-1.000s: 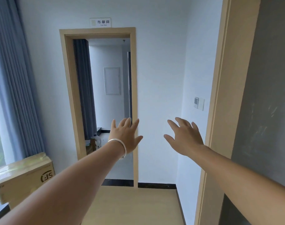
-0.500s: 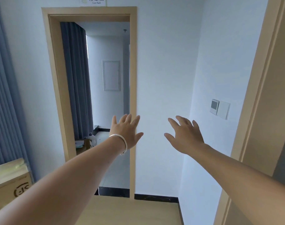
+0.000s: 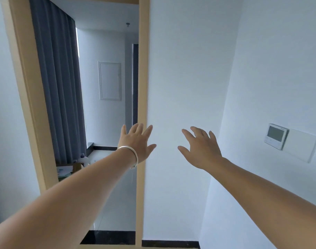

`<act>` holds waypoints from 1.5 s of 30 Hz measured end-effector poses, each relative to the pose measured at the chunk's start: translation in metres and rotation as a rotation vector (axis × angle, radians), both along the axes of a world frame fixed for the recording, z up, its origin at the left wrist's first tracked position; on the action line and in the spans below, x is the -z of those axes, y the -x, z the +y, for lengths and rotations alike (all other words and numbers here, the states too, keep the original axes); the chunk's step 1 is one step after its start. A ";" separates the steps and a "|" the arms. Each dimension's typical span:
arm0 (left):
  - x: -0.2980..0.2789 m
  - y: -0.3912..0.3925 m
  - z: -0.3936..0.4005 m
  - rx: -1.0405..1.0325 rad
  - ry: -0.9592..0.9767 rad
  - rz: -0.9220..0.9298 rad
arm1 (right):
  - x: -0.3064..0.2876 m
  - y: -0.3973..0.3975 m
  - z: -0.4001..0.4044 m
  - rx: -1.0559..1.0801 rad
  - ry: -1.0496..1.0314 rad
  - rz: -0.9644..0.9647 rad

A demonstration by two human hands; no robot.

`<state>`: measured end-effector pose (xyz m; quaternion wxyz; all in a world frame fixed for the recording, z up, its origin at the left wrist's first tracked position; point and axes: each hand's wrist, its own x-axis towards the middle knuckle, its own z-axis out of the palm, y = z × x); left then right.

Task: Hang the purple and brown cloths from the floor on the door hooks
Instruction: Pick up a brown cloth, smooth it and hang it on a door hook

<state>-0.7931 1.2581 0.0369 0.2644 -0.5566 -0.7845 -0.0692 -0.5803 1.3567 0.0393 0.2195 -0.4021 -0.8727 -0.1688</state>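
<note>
Ahead, open doorway [image 3: 106,105]; wooden door frame [image 3: 142,87] beside white wall [image 3: 186,87]. Left hand [image 3: 137,144] and right hand [image 3: 202,150] raised apart, fingers spread, holding nothing. Neither cloth nor hooks in sight.

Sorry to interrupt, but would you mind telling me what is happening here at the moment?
A person is facing an open doorway with both arms stretched forward. The left hand, with a silver bangle on its wrist, and the right hand are open and hold nothing. Neither cloth nor any door hook is in view, so no hanging has started. A grey curtain hangs beyond the doorway, and a thermostat panel sits on the right wall.
</note>
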 end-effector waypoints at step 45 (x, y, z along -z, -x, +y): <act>0.286 0.533 -0.378 -1.422 0.078 -0.568 | 0.242 0.785 -0.196 -1.315 0.015 -0.598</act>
